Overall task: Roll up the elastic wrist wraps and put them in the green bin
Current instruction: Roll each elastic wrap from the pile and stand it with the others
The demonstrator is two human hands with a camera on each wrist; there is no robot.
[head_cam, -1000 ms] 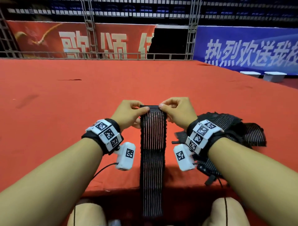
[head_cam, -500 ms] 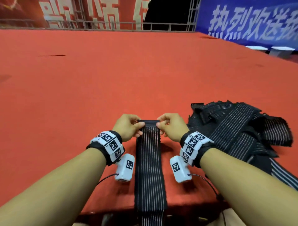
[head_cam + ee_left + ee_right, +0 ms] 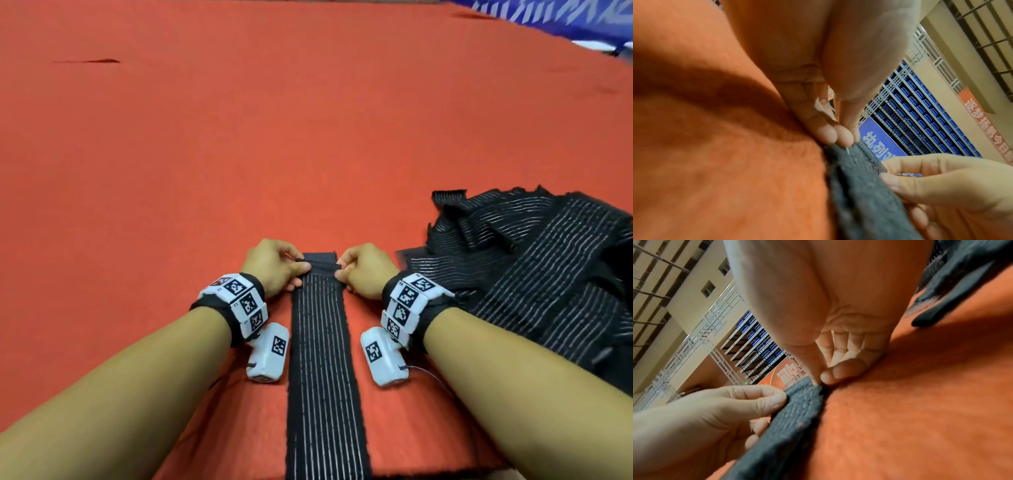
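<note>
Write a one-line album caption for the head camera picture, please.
Left hand and right hand pinch the far end of a striped black wrist wrap on red carpet, beside a pile of wraps.

Indoor sports arena / gym hall. Wide red carpeted floor (image 3: 308,120), tiers of blue stadium seats (image 3: 920,116) behind metal truss scaffolding (image 3: 719,353), blue banner (image 3: 877,142) and red banner (image 3: 785,374) with Chinese lettering along the edges.
</note>
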